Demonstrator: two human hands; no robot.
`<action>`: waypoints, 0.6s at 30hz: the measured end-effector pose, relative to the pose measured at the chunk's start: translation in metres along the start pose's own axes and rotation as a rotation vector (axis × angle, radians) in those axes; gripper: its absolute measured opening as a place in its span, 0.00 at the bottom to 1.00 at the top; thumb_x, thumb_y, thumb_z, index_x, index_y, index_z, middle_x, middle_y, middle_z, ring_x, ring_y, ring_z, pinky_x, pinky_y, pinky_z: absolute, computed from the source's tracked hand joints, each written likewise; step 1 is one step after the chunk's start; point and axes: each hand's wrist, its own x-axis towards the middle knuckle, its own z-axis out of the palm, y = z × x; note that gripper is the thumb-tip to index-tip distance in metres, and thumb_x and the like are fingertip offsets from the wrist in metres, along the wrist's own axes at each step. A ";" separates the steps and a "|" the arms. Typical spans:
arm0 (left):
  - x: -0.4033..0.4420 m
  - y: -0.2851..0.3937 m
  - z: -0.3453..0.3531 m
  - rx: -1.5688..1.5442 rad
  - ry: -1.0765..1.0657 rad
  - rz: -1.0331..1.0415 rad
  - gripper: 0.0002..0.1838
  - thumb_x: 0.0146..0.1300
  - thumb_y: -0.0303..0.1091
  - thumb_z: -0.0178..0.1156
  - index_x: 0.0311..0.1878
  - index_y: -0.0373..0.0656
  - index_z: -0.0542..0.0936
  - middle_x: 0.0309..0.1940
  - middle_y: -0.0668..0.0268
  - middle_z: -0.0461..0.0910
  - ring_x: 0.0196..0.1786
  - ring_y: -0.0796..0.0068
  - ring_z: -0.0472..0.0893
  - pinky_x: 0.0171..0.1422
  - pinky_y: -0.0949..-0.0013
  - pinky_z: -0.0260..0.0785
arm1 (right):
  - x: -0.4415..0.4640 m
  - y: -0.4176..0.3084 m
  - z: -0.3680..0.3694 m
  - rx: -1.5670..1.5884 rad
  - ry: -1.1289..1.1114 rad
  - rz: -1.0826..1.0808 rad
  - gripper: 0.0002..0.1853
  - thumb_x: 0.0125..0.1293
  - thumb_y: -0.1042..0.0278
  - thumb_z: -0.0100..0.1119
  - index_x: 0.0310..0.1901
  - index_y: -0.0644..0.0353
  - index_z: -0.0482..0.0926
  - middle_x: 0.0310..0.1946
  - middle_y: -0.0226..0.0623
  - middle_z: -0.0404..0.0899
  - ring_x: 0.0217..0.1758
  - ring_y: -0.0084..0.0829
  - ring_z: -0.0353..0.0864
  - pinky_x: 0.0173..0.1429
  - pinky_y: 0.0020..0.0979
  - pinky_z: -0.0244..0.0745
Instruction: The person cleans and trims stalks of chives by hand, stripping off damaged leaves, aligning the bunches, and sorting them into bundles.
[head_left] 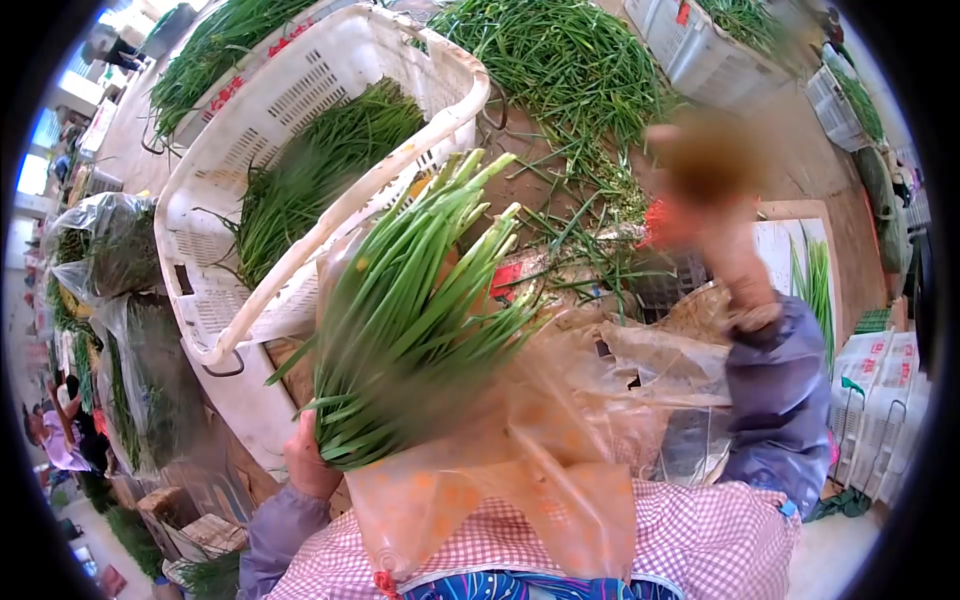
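My left hand (308, 460) is closed around the lower left side of a thick bunch of green chives (410, 300). Their pale cut ends point up and away from me. The bunch lies tilted over a clear plastic apron (500, 450) on my lap, beside the rim of a white basket (330, 230). My right hand (735, 255) is stretched out to the right, apart from the bunch. A brown blur covers its fingers, so their pose and anything in them are hidden. Something red shows near that hand, too smeared to name.
More chives (335, 165) lie in the white basket. A big loose heap of chives (550, 70) spreads at the back. White crates (700, 55) stand at the far right, and stacked white baskets (875, 410) beside me. Plastic-wrapped greens (110, 245) and people are at left.
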 end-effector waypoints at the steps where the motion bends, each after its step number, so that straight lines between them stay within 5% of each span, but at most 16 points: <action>1: 0.000 -0.003 0.002 0.029 0.011 0.010 0.27 0.50 0.37 0.67 0.53 0.40 0.72 0.43 0.54 0.81 0.36 0.53 0.82 0.36 0.60 0.74 | 0.013 -0.027 0.018 0.233 -0.037 -0.056 0.20 0.59 0.72 0.62 0.54 0.57 0.76 0.52 0.40 0.76 0.58 0.36 0.74 0.62 0.35 0.67; 3: 0.001 -0.001 -0.001 0.014 -0.008 0.021 0.28 0.50 0.36 0.67 0.55 0.40 0.72 0.44 0.53 0.80 0.36 0.53 0.82 0.37 0.60 0.74 | 0.033 -0.079 0.039 0.111 -0.121 -0.247 0.26 0.58 0.62 0.63 0.59 0.56 0.72 0.56 0.42 0.72 0.64 0.39 0.66 0.68 0.42 0.56; 4: 0.001 -0.001 -0.002 0.008 -0.024 0.034 0.29 0.50 0.36 0.67 0.56 0.40 0.72 0.45 0.53 0.80 0.36 0.53 0.83 0.37 0.61 0.75 | 0.040 -0.095 0.053 0.096 -0.083 -0.309 0.23 0.56 0.69 0.63 0.55 0.59 0.73 0.54 0.37 0.74 0.62 0.41 0.68 0.70 0.40 0.56; 7: -0.001 -0.008 0.001 0.045 0.128 0.149 0.33 0.50 0.38 0.68 0.60 0.41 0.71 0.40 0.53 0.81 0.34 0.55 0.82 0.34 0.61 0.74 | 0.040 -0.098 0.087 -0.023 -0.125 -0.508 0.18 0.62 0.66 0.60 0.53 0.61 0.74 0.48 0.35 0.78 0.55 0.37 0.75 0.63 0.37 0.65; 9: -0.002 -0.002 -0.007 0.134 0.128 0.147 0.35 0.49 0.39 0.68 0.62 0.41 0.70 0.37 0.55 0.80 0.32 0.56 0.81 0.32 0.61 0.73 | 0.029 -0.089 0.093 0.707 -0.081 0.128 0.08 0.66 0.67 0.57 0.41 0.62 0.79 0.35 0.34 0.81 0.40 0.26 0.81 0.45 0.32 0.76; 10: -0.002 0.002 -0.011 0.224 0.119 0.155 0.36 0.49 0.40 0.69 0.63 0.41 0.69 0.33 0.56 0.79 0.29 0.56 0.80 0.30 0.61 0.71 | 0.031 -0.085 0.100 0.837 0.106 0.206 0.08 0.69 0.67 0.54 0.37 0.63 0.79 0.29 0.34 0.81 0.29 0.20 0.80 0.31 0.23 0.75; 12: 0.000 0.002 -0.013 0.257 0.123 0.182 0.36 0.50 0.39 0.67 0.64 0.42 0.69 0.27 0.60 0.74 0.27 0.60 0.77 0.27 0.60 0.68 | 0.026 -0.065 0.076 0.837 0.217 0.477 0.12 0.71 0.63 0.51 0.37 0.62 0.78 0.21 0.30 0.78 0.23 0.19 0.77 0.26 0.23 0.75; 13: 0.000 -0.003 -0.015 0.322 0.097 0.206 0.35 0.50 0.37 0.66 0.64 0.43 0.69 0.26 0.61 0.72 0.27 0.61 0.76 0.27 0.61 0.67 | 0.016 -0.028 0.073 0.700 0.191 0.457 0.12 0.71 0.62 0.51 0.39 0.62 0.78 0.21 0.30 0.77 0.21 0.18 0.76 0.26 0.21 0.71; 15: 0.001 0.000 -0.018 0.371 0.077 0.243 0.33 0.49 0.32 0.63 0.63 0.44 0.70 0.26 0.63 0.71 0.27 0.63 0.75 0.28 0.62 0.66 | 0.015 0.013 0.052 -0.284 -0.153 0.306 0.11 0.67 0.62 0.56 0.42 0.61 0.78 0.34 0.35 0.81 0.34 0.28 0.80 0.43 0.31 0.71; 17: 0.005 0.001 -0.021 0.405 0.082 0.266 0.33 0.49 0.31 0.62 0.63 0.44 0.70 0.26 0.63 0.71 0.27 0.63 0.75 0.28 0.62 0.66 | 0.004 0.019 0.049 -0.717 -0.240 0.153 0.12 0.65 0.62 0.58 0.43 0.61 0.78 0.39 0.37 0.81 0.40 0.32 0.81 0.50 0.36 0.68; 18: 0.006 0.003 -0.023 0.450 0.089 0.286 0.32 0.50 0.30 0.62 0.62 0.44 0.71 0.26 0.63 0.70 0.27 0.62 0.75 0.28 0.62 0.67 | 0.010 -0.014 0.045 -0.551 -0.210 0.117 0.13 0.63 0.63 0.59 0.45 0.60 0.78 0.41 0.38 0.81 0.45 0.35 0.79 0.54 0.38 0.65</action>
